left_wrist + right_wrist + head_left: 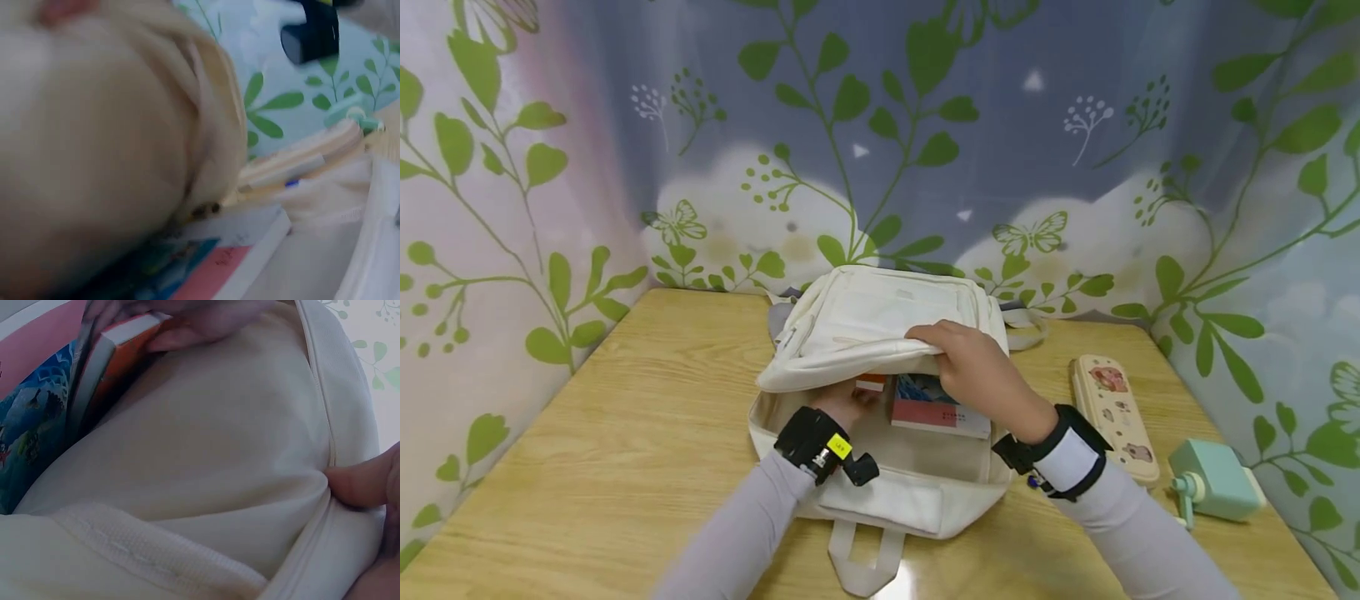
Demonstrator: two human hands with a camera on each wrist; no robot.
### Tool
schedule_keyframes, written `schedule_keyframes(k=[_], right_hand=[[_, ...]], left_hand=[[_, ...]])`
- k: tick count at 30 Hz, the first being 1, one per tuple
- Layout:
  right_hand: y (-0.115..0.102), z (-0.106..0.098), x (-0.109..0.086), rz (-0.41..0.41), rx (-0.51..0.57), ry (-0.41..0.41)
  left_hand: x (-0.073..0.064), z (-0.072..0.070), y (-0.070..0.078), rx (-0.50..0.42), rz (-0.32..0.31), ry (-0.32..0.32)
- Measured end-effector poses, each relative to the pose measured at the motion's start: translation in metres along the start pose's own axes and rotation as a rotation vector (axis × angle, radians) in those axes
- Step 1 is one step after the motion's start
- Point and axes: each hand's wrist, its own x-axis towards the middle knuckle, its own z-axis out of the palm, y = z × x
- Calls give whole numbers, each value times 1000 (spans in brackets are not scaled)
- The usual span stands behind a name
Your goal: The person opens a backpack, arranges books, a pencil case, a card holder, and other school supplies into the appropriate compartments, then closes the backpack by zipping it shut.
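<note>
2 pinches at an open cream backpack [966, 518].
Left hand [844, 403]: fingers pinch an orange book [127, 355] inside. Right hand [983, 367]: thumb and fingers pinch the raised flap [857, 354]. Beside the orange book, a blue-and-pink book [936, 417]; its printing is too small to read.

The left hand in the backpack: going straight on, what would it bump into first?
Beyond the orange book it holds, the left hand would probably meet the blue-and-pink book; depth is unclear.
</note>
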Motion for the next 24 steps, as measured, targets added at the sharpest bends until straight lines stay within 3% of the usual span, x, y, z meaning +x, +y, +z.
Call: schedule_keyframes(k=[1,2,3,5,7,8,10,12,14,16,17,18,20,24], right_hand=[[0,0,1,2,0,2],[1,0,1,5,3,5],[1,0,1,8,3,7],[3,-1,2,14,5,7],[5,-4,2,22,18,-2],[7,-5,3,25,24,-6],[10,-9,4,26,30,-15],[14,-11,6,28,35,-18],[17,-13,7,28,40,-20],[17,-13,4,18,53,-30],[17,-11,2,13,61,-35],[16,-9,-1,6,68,-40],[13,-4,-8,-9,76,-57],[8,8,-24,-17,76,-111]], left_hand=[[-20,17,17,-234,-129,77],[-42,39,35,-357,-226,175],[-64,59,51,-371,-262,180],[-109,103,82,-302,-281,189],[-143,129,101,-179,-310,105],[-156,137,108,-114,-324,43],[-174,144,121,49,-365,-143],[-188,143,132,227,-388,-363],[-199,138,148,389,-361,-558],[-210,125,166,530,-297,-691],[-214,117,176,582,-260,-718],[-218,107,186,623,-224,-723],[-223,87,206,698,-157,-646],[-221,51,229,846,-94,-339]])
